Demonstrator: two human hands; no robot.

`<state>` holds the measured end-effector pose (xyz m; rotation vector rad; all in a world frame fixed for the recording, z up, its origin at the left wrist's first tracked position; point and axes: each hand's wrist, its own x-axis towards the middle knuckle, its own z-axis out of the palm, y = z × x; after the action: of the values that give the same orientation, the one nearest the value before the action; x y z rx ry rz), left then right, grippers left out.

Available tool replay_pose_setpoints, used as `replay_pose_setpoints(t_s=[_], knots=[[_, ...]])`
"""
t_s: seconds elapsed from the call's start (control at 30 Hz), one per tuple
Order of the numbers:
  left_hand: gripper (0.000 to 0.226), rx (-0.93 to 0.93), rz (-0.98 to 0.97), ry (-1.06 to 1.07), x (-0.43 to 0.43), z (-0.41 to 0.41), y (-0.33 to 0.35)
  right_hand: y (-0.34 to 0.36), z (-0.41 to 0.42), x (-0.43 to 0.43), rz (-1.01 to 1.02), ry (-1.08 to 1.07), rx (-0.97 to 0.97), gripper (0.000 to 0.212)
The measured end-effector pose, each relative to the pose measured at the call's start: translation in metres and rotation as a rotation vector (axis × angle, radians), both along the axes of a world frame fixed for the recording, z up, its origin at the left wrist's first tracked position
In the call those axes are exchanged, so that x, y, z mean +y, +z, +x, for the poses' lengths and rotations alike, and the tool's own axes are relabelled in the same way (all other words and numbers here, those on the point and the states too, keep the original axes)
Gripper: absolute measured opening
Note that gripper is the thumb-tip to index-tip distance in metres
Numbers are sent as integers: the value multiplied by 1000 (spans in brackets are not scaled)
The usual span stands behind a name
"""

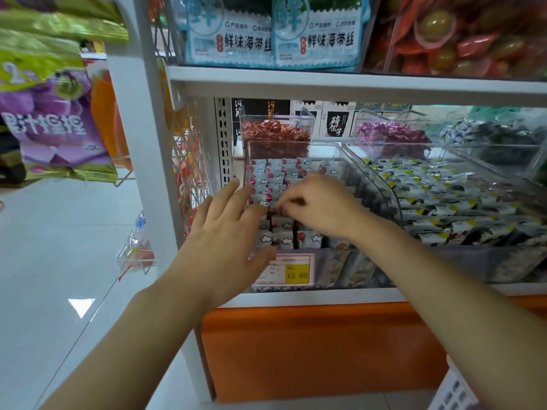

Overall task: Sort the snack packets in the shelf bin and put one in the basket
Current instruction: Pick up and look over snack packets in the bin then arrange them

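The left hand (228, 229) is lying at the left wall of the bin (325, 144), its fingers spread and straight, their tips touching the packets (275, 176). The right hand (322, 205) is reaching over the bin's middle, its fingers curling together and pinching 1 of the packets that are filling the bin in rows. The basket (455, 392) is sitting below the bin, to the right.

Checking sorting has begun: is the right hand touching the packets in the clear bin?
Touching. Head view: the right hand pinches the snack packets in the clear bin with curled fingertips.
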<state>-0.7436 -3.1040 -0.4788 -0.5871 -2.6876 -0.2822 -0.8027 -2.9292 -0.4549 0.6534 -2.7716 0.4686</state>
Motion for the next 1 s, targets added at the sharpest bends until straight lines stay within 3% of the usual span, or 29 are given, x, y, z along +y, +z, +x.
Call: replay_pose_setpoints(t_s=[0.1,0.23,0.3,0.4,0.67,0.87,1.0], knots=[[60,-1,10,4,0,0,1,8,-12,-1,-179,-44,35,18],[58,-6,11,2,-1,0,2,4,-25,-13,141,-62,-25,16],[58,-7,25,-1,-1,1,1,3,-26,-17,173,-66,-25,14],[55,13,62,12,-2,2,3,10,-18,-14,-105,-33,-9,4],[40,193,318,10,7,6,12,24,37,23,-852,-159,253,8],[42,-131,668,-67,27,14,11,5,75,41,-1368,-127,-133,14],[28,-368,974,-106,31,14,12,-2,82,45,-1571,-88,-335,10]])
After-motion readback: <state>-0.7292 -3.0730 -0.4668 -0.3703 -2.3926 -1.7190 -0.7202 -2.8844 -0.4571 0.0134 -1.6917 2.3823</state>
